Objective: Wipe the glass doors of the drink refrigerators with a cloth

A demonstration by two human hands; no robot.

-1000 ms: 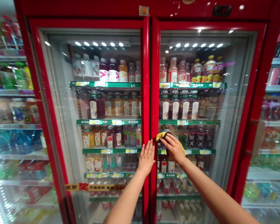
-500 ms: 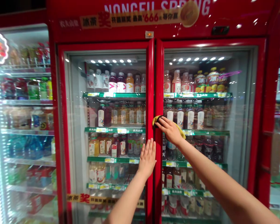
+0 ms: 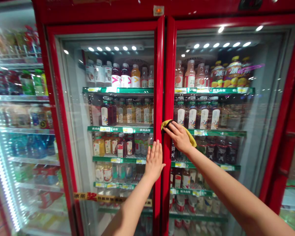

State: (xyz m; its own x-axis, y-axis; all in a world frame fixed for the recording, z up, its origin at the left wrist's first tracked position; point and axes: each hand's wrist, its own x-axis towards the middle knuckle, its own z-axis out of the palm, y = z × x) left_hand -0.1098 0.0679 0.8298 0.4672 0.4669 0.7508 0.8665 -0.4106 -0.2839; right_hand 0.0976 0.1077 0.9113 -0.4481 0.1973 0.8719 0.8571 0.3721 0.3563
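Since a second ago right hand (image 3: 179, 137) slid its gripped yellow cloth (image 3: 190, 136) up the red door frame (image 3: 167, 82), left hand (image 3: 154, 161) flat open bracing, upper frame looks unwiped.

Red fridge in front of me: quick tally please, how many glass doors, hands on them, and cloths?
Glass doors: 2, the left door and the right door
Hands on the door frames: 2, the left hand and the right hand
Yellow cloth: 1, under the right hand
Total: 5
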